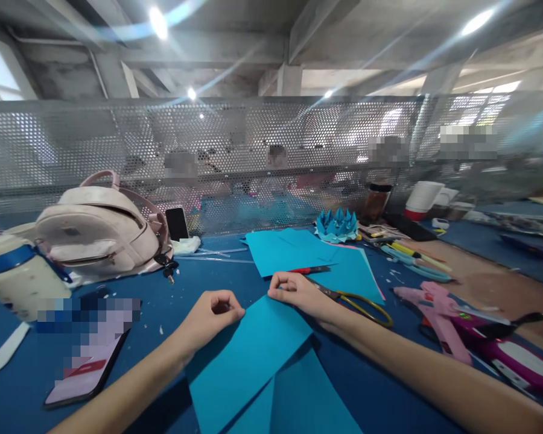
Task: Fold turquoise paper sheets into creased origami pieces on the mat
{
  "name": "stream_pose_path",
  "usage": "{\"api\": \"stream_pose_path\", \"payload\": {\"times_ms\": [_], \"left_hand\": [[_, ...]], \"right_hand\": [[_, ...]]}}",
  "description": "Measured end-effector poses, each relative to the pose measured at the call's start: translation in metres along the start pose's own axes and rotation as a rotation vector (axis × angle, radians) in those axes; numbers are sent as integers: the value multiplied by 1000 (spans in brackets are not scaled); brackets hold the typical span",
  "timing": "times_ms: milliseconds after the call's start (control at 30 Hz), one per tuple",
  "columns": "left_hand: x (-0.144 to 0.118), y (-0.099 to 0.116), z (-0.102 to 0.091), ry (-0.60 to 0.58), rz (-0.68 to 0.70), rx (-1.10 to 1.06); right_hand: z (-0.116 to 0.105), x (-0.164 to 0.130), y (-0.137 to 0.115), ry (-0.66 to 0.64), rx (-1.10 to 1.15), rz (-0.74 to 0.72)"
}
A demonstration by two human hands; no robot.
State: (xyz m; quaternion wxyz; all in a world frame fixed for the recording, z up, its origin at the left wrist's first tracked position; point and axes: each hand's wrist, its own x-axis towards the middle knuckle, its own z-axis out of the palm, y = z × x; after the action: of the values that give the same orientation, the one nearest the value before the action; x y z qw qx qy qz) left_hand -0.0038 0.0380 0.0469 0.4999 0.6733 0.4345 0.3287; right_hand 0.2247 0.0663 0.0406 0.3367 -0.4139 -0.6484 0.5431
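A folded sheet of blue paper (253, 355) lies on the blue table (163, 301) right in front of me. My left hand (210, 316) pinches the paper's far left corner with curled fingers. My right hand (298, 292) presses the far edge of the same sheet with closed fingertips. Just beyond my right hand lie scissors with yellow-green handles (359, 301) and a red-and-black craft knife (308, 270). More blue sheets (294, 250) are stacked behind them, and a finished blue paper flower (337, 224) sits at the back.
A pale backpack (97, 229) and a black phone (177, 223) stand at the back left, a white jar (13, 274) at far left, another phone (88, 367) near left. Pink glue guns (438, 313) lie to the right. A perforated metal screen (271, 157) closes the back; people sit beyond it.
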Motion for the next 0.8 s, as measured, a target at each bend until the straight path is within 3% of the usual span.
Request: {"api": "stream_pose_path", "payload": {"times_ms": [367,533,633,800], "left_hand": [[-43,-18,-31,114,-139,-85],[-60,-15,-41,96,-155,-111],[-65,-14,-46,151,-171,-179],[-68,-14,-58,257,-211,-348]], "right_hand": [[-25,7,-3,62,-63,-26],[-25,8,-7,54,-54,-24],[-27,9,-7,56,-31,-22],[-45,15,-4,229,55,-3]]}}
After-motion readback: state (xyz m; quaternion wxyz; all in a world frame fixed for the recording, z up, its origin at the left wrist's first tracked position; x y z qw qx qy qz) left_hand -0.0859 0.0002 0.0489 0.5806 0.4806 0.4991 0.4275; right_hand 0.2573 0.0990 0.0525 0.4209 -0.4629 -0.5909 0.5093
